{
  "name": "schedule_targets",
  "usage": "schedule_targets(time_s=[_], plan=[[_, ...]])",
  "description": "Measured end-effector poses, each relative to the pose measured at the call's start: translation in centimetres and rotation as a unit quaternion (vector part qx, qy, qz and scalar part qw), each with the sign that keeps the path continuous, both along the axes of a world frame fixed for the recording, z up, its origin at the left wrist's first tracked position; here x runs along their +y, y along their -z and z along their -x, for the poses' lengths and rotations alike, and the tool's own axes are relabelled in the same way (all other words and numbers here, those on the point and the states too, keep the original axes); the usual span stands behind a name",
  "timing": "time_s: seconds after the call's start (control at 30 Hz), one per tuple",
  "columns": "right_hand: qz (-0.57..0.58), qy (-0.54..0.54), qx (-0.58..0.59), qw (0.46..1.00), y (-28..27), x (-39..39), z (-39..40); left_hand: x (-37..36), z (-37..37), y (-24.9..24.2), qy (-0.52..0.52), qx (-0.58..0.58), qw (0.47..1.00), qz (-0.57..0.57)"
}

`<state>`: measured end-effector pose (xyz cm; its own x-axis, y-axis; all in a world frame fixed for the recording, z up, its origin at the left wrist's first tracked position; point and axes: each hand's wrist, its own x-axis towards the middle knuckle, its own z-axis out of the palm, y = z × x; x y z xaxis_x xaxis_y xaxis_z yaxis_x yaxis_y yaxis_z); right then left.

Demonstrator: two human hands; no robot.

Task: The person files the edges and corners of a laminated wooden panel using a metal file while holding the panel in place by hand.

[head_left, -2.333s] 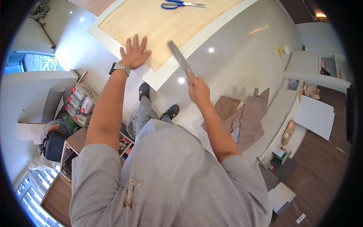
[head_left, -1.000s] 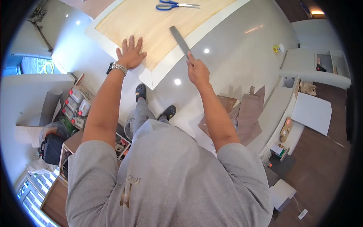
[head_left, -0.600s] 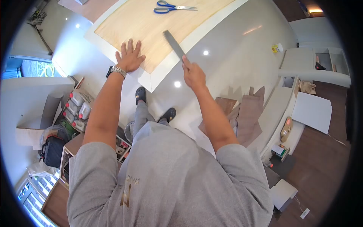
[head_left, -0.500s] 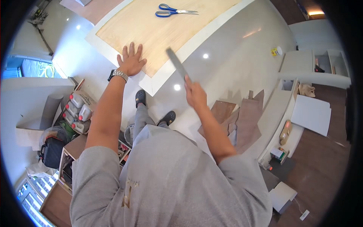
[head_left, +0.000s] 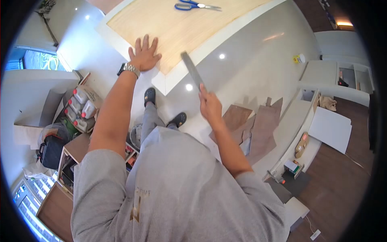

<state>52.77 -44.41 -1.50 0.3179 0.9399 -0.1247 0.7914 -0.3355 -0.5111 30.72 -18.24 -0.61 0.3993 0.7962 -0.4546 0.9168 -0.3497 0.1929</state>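
A wooden panel (head_left: 161, 30) with a white border (head_left: 217, 34) lies at the top of the view. My left hand (head_left: 145, 57) rests flat near its front left edge, fingers spread, with a metal watch on the wrist. My right hand (head_left: 210, 105) is closed round the lower end of a long flat grey metal tool (head_left: 192, 70), whose far end is over the panel's right border. Blue-handled scissors (head_left: 193, 5) lie on the panel, beyond both hands.
Brown sheet offcuts (head_left: 262, 129) lie on the floor at the right. Plastic bottles (head_left: 80, 107) and a black case (head_left: 52, 152) stand at the left. White boards (head_left: 330, 129) and a yellow-and-white tub (head_left: 299, 58) are further right. My feet (head_left: 150, 97) are below the panel's corner.
The whole view has shifted a little, so the panel and scissors sit higher and further right in the picture. My right hand still holds the tool, and my left hand remains spread at the panel.
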Motion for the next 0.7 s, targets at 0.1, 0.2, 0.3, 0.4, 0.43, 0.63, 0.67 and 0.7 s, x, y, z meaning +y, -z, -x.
schedule_targets(time_s=[0.1, 0.2, 0.3, 0.4, 0.43, 0.63, 0.67, 0.7], plan=[[-0.073, -0.018, -0.067, 0.995, 1.4, 6.2, -1.1, 0.2, -0.5, -0.2, 0.001, -0.005, 1.000, -0.010], [-0.071, -0.014, -0.059, 0.996, 1.0, 8.1, -1.6, 0.3, -0.4, -0.8, 0.004, 0.003, 1.000, -0.005], [-0.030, -0.049, -0.049, 0.997, 0.6, 1.4, -0.1, 0.2, -0.6, -1.0, 0.003, -0.004, 1.000, -0.002], [-0.033, -0.039, -0.029, 0.998, 0.7, -0.1, 1.2, -0.4, -0.1, -0.3, -0.001, -0.008, 1.000, 0.001], [-0.038, -0.038, -0.036, 0.998, 0.8, 1.1, 1.4, -0.4, -0.1, -0.1, -0.001, -0.017, 1.000, -0.005], [-0.057, -0.034, -0.054, 0.996, -0.3, 5.2, 0.4, 0.0, -0.6, -1.2, 0.003, -0.007, 1.000, 0.003], [-0.061, -0.036, -0.034, 0.997, 0.1, 1.7, 0.9, 0.2, -0.5, -1.1, 0.001, -0.007, 1.000, 0.006], [-0.062, -0.044, -0.014, 0.997, -0.1, 0.3, 1.2, 0.6, -0.6, -1.4, -0.002, -0.009, 1.000, 0.001]])
